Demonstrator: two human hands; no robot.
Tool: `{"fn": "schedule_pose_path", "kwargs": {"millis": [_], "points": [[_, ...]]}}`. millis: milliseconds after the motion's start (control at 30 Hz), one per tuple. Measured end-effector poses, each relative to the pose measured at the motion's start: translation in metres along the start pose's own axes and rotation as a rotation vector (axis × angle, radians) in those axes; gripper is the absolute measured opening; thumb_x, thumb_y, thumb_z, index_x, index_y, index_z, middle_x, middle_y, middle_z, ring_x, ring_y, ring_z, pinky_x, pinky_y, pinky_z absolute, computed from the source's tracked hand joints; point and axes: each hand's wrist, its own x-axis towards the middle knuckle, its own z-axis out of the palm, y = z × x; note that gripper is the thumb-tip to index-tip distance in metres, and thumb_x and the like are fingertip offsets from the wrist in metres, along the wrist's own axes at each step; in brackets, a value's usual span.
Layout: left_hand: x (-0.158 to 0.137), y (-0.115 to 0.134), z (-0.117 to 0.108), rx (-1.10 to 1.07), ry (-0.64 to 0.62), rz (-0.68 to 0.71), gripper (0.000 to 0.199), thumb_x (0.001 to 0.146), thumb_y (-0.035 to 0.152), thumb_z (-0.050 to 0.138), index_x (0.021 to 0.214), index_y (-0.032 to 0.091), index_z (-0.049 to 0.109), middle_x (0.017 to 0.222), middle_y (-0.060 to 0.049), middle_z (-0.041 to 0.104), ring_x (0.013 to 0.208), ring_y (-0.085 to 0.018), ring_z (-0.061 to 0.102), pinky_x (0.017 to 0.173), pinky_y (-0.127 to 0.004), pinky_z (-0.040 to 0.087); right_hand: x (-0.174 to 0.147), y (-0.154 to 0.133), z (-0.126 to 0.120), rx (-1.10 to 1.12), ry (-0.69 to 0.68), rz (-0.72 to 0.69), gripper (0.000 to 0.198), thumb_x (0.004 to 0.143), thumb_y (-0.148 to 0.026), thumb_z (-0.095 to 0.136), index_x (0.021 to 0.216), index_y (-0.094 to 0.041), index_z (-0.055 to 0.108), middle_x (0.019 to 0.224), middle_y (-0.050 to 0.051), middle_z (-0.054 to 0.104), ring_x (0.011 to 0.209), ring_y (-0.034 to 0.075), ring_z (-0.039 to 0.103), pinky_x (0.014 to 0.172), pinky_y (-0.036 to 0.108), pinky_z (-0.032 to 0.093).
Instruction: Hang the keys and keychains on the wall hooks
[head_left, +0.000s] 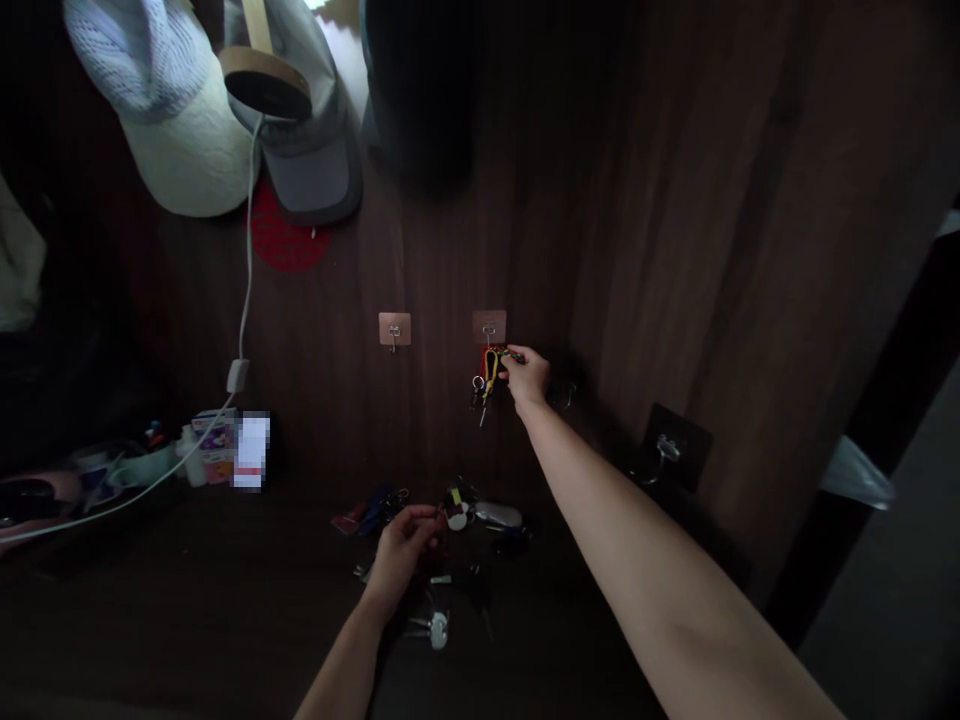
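My right hand (527,375) is raised at the wall hook (489,330), its fingers closed on a multicoloured braided cord (513,354). Beside those fingers, a yellow cord loop (491,366) and a metal ring (478,383) dangle just below the hook. Lower down, my left hand (405,550) is pinched closed among keys on the dark surface; what its fingertips hold is too dim to make out. Around it lie silver keys (438,629), a blue item (375,512), a round whitish tag (457,520) and a silver oblong object (498,515).
Another adhesive hook (394,330) is on the wall to the left, and a dark-backed hook (677,447) is on the right panel. Caps (307,180) hang above. A white cable (247,260) runs down past small boxes (215,445) at left.
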Motion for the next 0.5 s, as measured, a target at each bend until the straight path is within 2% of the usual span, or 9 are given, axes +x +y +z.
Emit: {"fn": "schedule_pose_path", "kwargs": {"millis": [167,367,500], "points": [[0.0,0.001,0.001,-0.019,-0.008,-0.014,0.038,0.061,0.042,0.069,0.087,0.016,0.062,0.061,0.002,0.058,0.054,-0.011,0.053,0.054,-0.023,0.045,-0.023,0.014,0.0,0.141,0.033,0.2,0.025,0.069,-0.025,0.061,0.092,-0.016,0.061,0.063,0.0,0.066,0.038,0.008,0.056,0.029,0.013,0.032],[-0.003,0.007,0.003,-0.018,-0.009,-0.005,0.032,0.061,0.039,0.068,0.083,0.016,0.063,0.057,0.003,0.056,0.054,-0.011,0.052,0.054,-0.022,0.044,-0.05,0.04,-0.001,0.263,0.004,0.324,0.02,0.072,-0.028,0.058,0.089,-0.018,0.056,0.061,0.0,0.066,0.04,0.009,0.058,0.031,0.013,0.035],[-0.004,0.008,0.004,-0.03,-0.005,-0.013,0.032,0.06,0.039,0.069,0.083,0.017,0.063,0.058,0.003,0.057,0.055,-0.011,0.053,0.054,-0.022,0.045,-0.071,0.06,-0.009,0.264,-0.021,0.382,0.014,0.07,-0.025,0.057,0.082,-0.018,0.056,0.059,0.0,0.066,0.043,0.01,0.06,0.033,0.014,0.039]]}}
